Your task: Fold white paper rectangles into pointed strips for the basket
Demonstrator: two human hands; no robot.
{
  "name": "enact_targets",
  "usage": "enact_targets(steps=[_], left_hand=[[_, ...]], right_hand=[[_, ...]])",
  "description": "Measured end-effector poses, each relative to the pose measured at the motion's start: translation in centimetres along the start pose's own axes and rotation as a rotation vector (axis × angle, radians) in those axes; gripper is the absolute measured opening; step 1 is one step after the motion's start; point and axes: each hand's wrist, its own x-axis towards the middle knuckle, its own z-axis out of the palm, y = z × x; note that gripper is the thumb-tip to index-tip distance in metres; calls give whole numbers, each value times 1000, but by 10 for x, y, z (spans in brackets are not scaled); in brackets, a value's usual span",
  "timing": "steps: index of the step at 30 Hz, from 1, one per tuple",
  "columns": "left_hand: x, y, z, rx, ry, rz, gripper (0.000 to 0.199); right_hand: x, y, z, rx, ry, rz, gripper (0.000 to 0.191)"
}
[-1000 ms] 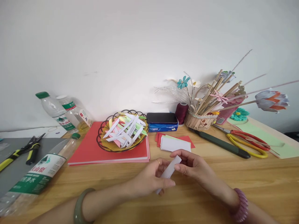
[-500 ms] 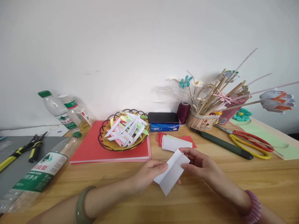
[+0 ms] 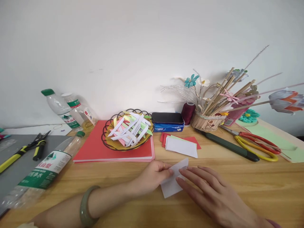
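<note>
A small piece of white paper [image 3: 172, 187] with a crease along it lies low over the wooden table between my hands. My left hand [image 3: 154, 177] pinches its left edge, thumb on top. My right hand [image 3: 209, 193] reaches over the right side with fingers stretched out, fingertips touching the paper near the crease. Just beyond, a stack of white paper slips [image 3: 181, 146] rests on some red slips [image 3: 196, 142]. A wire-rimmed basket [image 3: 104, 146] full of folded paper strips [image 3: 133, 131] stands on red paper sheets [image 3: 91, 142].
A blue box [image 3: 168, 127] with a dark phone-like slab on top stands by the wall, beside a thread spool [image 3: 188, 113]. Right are a flower basket [image 3: 206, 123], a dark green cutter-like tool [image 3: 230, 146] and scissors [image 3: 258, 145]. Left are plastic bottles [image 3: 45, 171] and pliers [image 3: 39, 148].
My right hand has let go of its pinch on the paper's far edge and now spreads over it. The paper has come down toward the table. The view has shifted slightly.
</note>
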Motion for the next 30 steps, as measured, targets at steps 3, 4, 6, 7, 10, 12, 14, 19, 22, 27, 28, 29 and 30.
enact_targets(steps=[3, 4, 6, 7, 10, 12, 14, 19, 22, 27, 28, 29, 30], left_hand=[[1, -2, 0, 38, -39, 19, 41], [1, -3, 1, 32, -53, 22, 39], [-1, -3, 1, 33, -68, 50, 36], [-2, -3, 1, 66, -53, 83, 35], [-7, -2, 0, 410, 89, 292, 45], [-10, -2, -2, 739, 127, 508, 46], [-11, -3, -4, 977, 97, 696, 37], [-7, -11, -7, 1214, 20, 889, 30], [-6, -14, -9, 1245, -47, 899, 32], [-5, -17, -10, 1402, -32, 908, 31], [-4, -17, -10, 1443, 0, 960, 30], [-3, -17, -10, 1474, 34, 1021, 30], [-2, -17, -10, 1494, 64, 1079, 30]], right_hand=[[2, -2, -3, -35, 30, -46, 35], [2, -3, -4, -23, 38, -46, 35], [4, -2, -4, 8, 32, -56, 37], [5, -2, -4, 24, 18, -60, 38], [7, 4, -3, 82, -43, -35, 37], [6, 10, 0, 145, -61, 23, 34], [1, 16, 3, 199, -71, 63, 30], [-22, 31, 12, 225, -89, 114, 29], [-31, 33, 16, 207, -139, 148, 27], [-18, 23, 12, 152, -142, 82, 28], [-14, 20, 10, 164, -131, 65, 30], [-9, 16, 8, 184, -132, 62, 30], [-6, 13, 7, 211, -136, 68, 30]])
